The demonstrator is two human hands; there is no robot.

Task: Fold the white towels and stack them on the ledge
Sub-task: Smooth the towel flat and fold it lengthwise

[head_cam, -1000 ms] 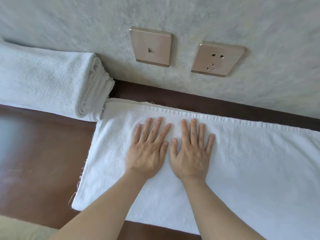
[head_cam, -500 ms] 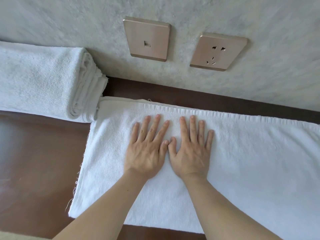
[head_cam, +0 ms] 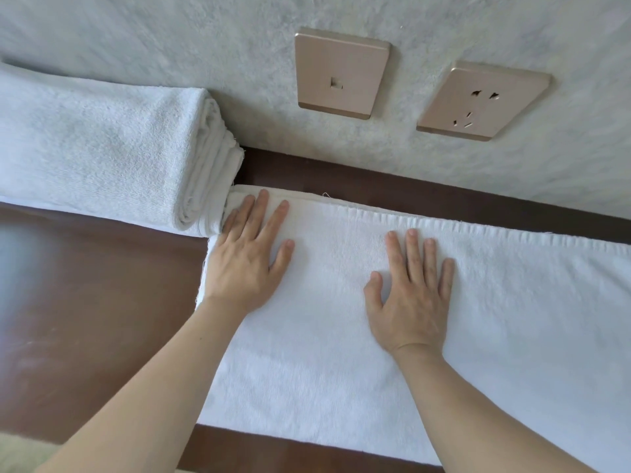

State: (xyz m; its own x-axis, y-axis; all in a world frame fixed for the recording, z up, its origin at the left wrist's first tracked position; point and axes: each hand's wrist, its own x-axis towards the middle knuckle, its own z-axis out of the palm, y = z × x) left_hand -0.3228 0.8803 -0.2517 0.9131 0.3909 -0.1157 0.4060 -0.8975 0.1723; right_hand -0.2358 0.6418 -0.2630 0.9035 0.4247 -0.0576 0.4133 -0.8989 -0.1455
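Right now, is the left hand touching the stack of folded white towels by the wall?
Cannot tell. In the head view the left hand lies flat on the spread white towel, its outer fingers right beside the stack of folded white towels; no gap shows.

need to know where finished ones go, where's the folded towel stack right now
In the head view the folded towel stack sits at the left on the dark ledge, against the wall, its right end touching the flat towel beside the left hand.

White towels (head_cam: 341, 353) on brown ledge (head_cam: 85, 302)
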